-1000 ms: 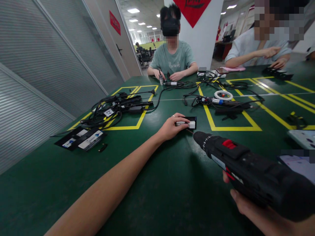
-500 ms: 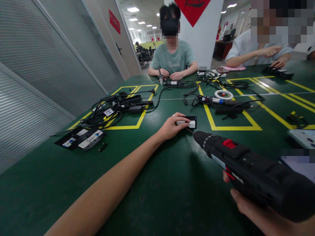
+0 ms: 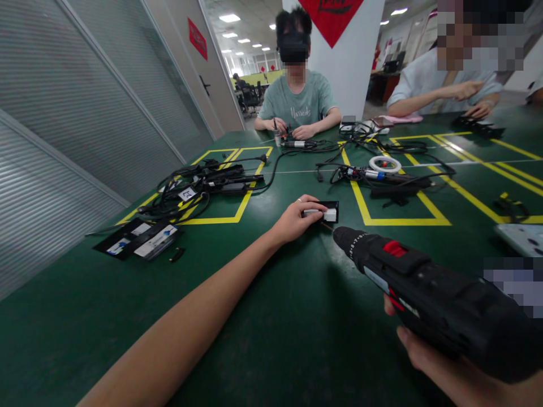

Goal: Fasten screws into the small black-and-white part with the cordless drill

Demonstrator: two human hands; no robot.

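Observation:
My left hand (image 3: 298, 219) grips a small white block (image 3: 330, 215) that lies on a black card (image 3: 335, 206) at the middle of the green table (image 3: 254, 316). Its thumb lies along the near side of the block, fingers over the top. My right hand (image 3: 418, 345) is wrapped round the handle of a black and red power drill (image 3: 403, 271), mostly hidden behind the tool. The thin bit of the drill points left, its tip close to the near side of the block; whether it touches cannot be made out.
Tangled black cables (image 3: 199, 186) lie at the left, near dark cards with white labels (image 3: 156, 241). At the right are a white tape ring (image 3: 384, 164) and wired tools (image 3: 382, 176). Two people sit across the table, their hands at its far side.

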